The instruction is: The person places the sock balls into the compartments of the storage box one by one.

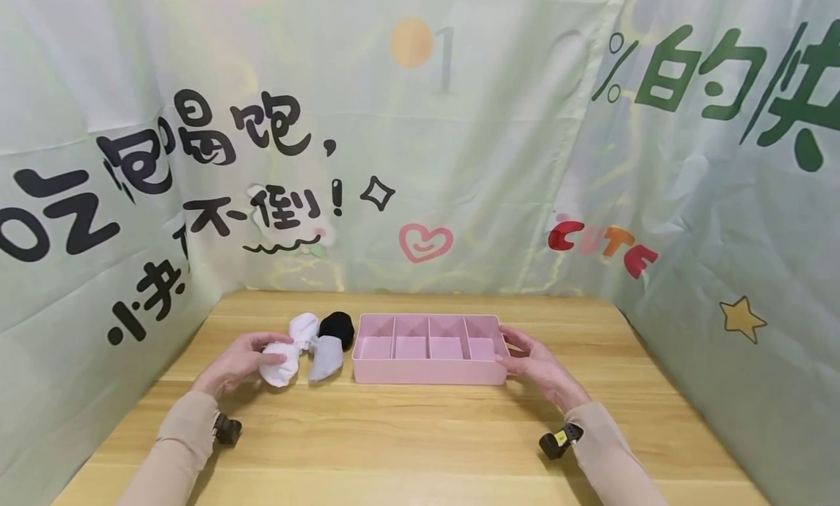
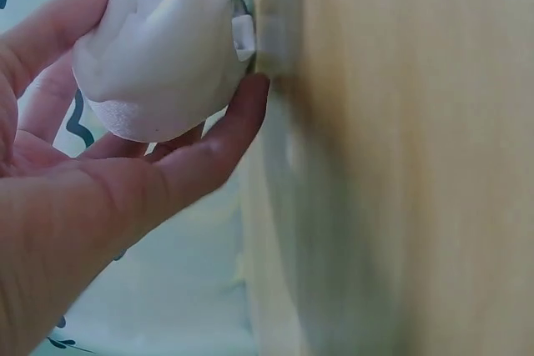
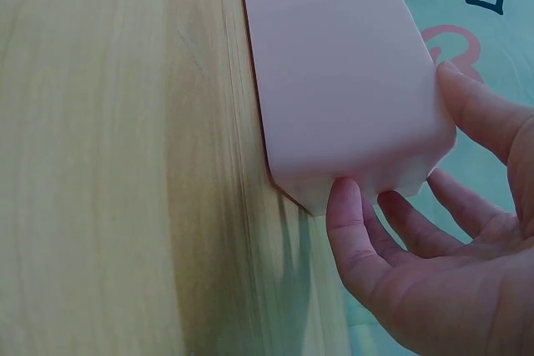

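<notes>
My left hand (image 1: pixel 236 362) holds a balled white sock (image 1: pixel 280 367), with the thumb on the near side and the fingers round the far side. In the left wrist view, fingers and thumb curve about this white sock (image 2: pixel 163 56), close to the tabletop. Just right of it lie a second balled white sock (image 1: pixel 304 329), a grey one (image 1: pixel 326 359) and a black one (image 1: pixel 337 329). A pink divided box (image 1: pixel 429 372) stands beside them, its compartments bare. My right hand (image 1: pixel 543 373) grips the box's right end; in the right wrist view, fingertips touch the pink wall (image 3: pixel 350 81).
The wooden table (image 1: pixel 387 440) extends in front of the box and to both sides. Printed fabric curtains (image 1: pixel 485 185) enclose it at the back, left and right. Each wrist wears a small black camera, such as the right one (image 1: pixel 558 442).
</notes>
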Available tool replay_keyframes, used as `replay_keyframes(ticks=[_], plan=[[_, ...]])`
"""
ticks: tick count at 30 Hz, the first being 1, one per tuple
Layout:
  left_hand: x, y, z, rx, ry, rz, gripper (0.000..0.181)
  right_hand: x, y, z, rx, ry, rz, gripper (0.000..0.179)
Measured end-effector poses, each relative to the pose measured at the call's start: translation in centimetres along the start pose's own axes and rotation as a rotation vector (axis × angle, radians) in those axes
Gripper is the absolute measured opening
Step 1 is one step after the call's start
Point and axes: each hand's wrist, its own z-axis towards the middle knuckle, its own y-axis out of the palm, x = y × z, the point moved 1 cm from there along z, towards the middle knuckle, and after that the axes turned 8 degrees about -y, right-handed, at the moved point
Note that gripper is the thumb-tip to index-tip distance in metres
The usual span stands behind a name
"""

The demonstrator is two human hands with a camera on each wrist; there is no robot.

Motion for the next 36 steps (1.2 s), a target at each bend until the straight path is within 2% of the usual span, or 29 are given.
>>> replay_keyframes(ticks=[6, 14, 23, 25, 29, 36], plan=[[0.5, -0.1, 0.0, -0.011, 0.036, -0.029, 0.052, -0.4, 0.3, 0.2, -0.011, -0.004, 0.007, 0.074], [1.2, 0.2, 1.3, 0.058, 0.142, -0.044, 0.054, -0.6, 0.1, 0.0, -0.009, -0.016, 0.017, 0.073], [2.2, 1.4, 1.4, 0.088, 0.231, -0.113, 0.05, -0.3, -0.1, 0.0, -0.012, -0.015, 0.019, 0.073], [2.3, 1.8, 1.5, 0.092, 0.242, -0.144, 0.05, -0.2, 0.0, 0.0, -0.01, -0.013, 0.017, 0.074], [2.5, 2.4, 1.7, 0.119, 0.224, -0.185, 0.051, 0.0, 0.2, -0.2, -0.006, -0.005, 0.022, 0.074], [2.9, 3.3, 2.4, 0.21, 0.214, -0.116, 0.052, 0.1, 0.0, -0.4, 0.005, -0.002, 0.024, 0.074]])
